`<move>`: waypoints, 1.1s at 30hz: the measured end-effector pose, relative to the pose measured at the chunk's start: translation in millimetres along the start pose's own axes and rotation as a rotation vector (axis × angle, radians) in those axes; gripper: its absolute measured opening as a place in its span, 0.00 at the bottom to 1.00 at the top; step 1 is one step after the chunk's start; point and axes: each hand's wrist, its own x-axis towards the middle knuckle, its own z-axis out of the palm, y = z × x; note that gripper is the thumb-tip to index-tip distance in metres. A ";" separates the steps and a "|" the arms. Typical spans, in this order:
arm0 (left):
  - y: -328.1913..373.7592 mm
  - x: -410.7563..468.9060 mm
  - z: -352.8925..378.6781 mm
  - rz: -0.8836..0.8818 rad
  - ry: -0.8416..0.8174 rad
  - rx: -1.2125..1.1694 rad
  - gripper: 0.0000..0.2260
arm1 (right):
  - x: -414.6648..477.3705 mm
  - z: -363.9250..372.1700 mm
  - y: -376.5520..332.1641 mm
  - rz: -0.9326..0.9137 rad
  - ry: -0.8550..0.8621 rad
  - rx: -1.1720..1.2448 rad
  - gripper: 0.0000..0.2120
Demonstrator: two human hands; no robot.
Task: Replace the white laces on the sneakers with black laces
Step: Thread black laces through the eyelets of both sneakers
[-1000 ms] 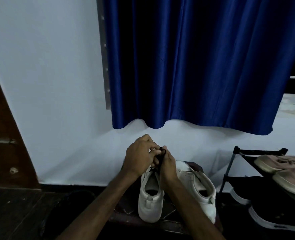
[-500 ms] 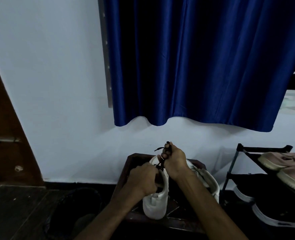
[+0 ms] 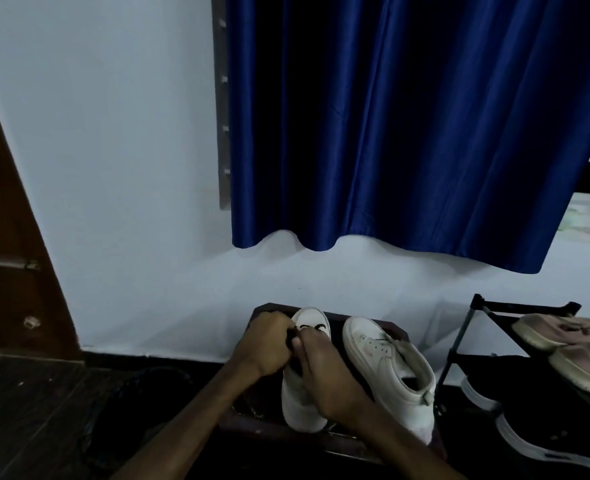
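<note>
Threading step: left hand (image 3: 265,344) and right hand (image 3: 324,372) both pinch the black lace (image 3: 309,328) near the sneaker (image 3: 300,407) toe; I reckon the next eyelet needs feeding.

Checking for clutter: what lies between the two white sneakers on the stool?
In the head view, only a dark strip of stool separates the left sneaker from the right sneaker; nearer the camera the right hand covers it.

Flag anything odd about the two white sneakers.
The right sneaker has bare eyelets, no lace. The left sneaker shows black lace near its toe; the left hand and right hand hide the rest. Nothing looks damaged.
</note>
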 end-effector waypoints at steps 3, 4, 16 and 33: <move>-1.4 4.4 -2.4 0.014 -0.053 -0.038 0.09 | -1.0 -19.3 -2.9 -0.063 -0.273 -0.447 0.16; -1.7 5.8 -2.2 0.021 -0.059 -0.048 0.08 | -1.8 -22.5 -5.1 -0.077 -0.325 -0.569 0.20; -1.0 0.1 -2.6 0.035 -0.018 -0.053 0.10 | 40.1 -38.7 -20.4 -0.209 -0.878 -0.775 0.09; -7.8 -10.3 30.9 0.093 0.209 -0.111 0.05 | 1.4 -45.6 1.1 0.238 -0.024 -0.358 0.06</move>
